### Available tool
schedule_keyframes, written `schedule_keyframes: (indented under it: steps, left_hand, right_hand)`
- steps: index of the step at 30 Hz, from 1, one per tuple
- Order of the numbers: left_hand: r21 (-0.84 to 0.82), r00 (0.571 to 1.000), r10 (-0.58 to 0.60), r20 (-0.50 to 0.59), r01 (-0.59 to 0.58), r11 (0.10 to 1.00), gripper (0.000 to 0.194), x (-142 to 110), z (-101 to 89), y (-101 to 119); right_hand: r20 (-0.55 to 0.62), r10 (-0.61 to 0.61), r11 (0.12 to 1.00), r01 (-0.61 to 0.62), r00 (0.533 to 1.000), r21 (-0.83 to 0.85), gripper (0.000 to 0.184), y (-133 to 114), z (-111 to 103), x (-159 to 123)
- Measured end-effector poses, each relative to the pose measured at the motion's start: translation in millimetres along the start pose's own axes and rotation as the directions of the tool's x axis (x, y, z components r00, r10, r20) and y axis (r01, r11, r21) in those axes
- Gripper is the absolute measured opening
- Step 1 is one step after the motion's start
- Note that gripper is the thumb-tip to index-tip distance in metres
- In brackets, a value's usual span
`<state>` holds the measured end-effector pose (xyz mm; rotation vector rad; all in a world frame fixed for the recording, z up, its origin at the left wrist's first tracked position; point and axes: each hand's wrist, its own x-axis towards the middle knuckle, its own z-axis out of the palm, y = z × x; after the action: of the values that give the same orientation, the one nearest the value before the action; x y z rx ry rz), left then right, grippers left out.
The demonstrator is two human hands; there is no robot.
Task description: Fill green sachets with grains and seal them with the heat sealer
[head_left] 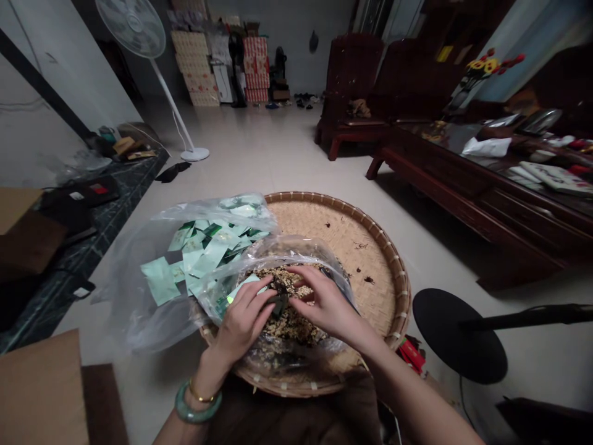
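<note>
A round woven bamboo tray rests on my lap. On it lies a clear plastic bag of dried brown loose material. My left hand, with a green bangle at the wrist, is closed on a small pale green packet and a dark scoop-like object. My right hand lies over the brown material with its fingers curled into it. A second clear bag holding several pale green and dark green packets sits at the tray's left edge.
A black round stand base with a pole stands on the floor at the right. A dark wooden table and wooden chairs are at the right. A white standing fan, cardboard boxes and a dark counter are at the left.
</note>
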<state>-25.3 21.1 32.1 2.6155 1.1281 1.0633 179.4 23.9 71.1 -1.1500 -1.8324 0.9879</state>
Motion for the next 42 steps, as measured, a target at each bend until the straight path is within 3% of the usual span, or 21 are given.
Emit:
schedule_keyframes:
  steps: [3,11,21,24,28,31,33,35,39,42]
  left_hand:
    - [0.007,1.0,0.016,-0.021,-0.015,1.0,0.028,0,0.5,0]
    - [-0.022,0.993,0.092,-0.068,-0.094,0.995,0.039,7,-4.9,6]
    - [-0.078,0.991,0.06,-0.121,-0.069,0.995,0.061,7,0.6,-2]
    - [-0.099,0.999,0.051,-0.016,-0.053,0.994,0.058,11,-5.4,-8]
    - [-0.025,0.979,0.103,0.173,-0.101,0.995,0.04,19,-18.1,-14]
    - [0.057,0.967,0.117,0.227,-0.133,0.989,0.026,22,-26.5,-13]
    - [0.097,0.96,0.127,0.249,-0.155,0.983,0.017,23,-30.7,-11]
    - [0.11,0.951,0.145,0.272,-0.181,0.977,0.009,24,-33.4,-8]
    - [0.08,0.915,0.186,0.359,-0.229,0.97,0.008,28,-34.6,-5]
    - [0.111,0.898,0.147,0.415,-0.211,0.971,0.007,33,-34.4,-5]
  right_hand:
    - [0.048,0.023,1.0,-0.024,0.999,0.017,0.066,13,11,-3]
    - [-0.122,-0.041,0.996,0.05,0.992,0.071,0.024,19,23,11]
    - [-0.038,-0.083,0.997,0.083,0.996,-0.002,0.029,8,17,8]
    - [0.002,-0.119,0.992,0.119,0.993,-0.038,0.025,5,16,6]
    - [0.119,-0.205,0.963,0.222,0.972,-0.154,0.02,-3,12,1]
    - [0.227,-0.244,0.879,0.314,0.943,-0.358,0.008,-6,10,-5]
    - [0.263,-0.244,0.796,0.348,0.933,-0.496,0.013,-5,12,-8]
    - [0.257,-0.235,0.746,0.344,0.937,-0.571,0.018,-2,16,-11]
    - [0.221,-0.188,0.733,0.287,0.957,-0.617,0.011,8,30,-15]
    - [0.265,-0.159,0.687,0.3,0.951,-0.662,0.012,16,38,-15]
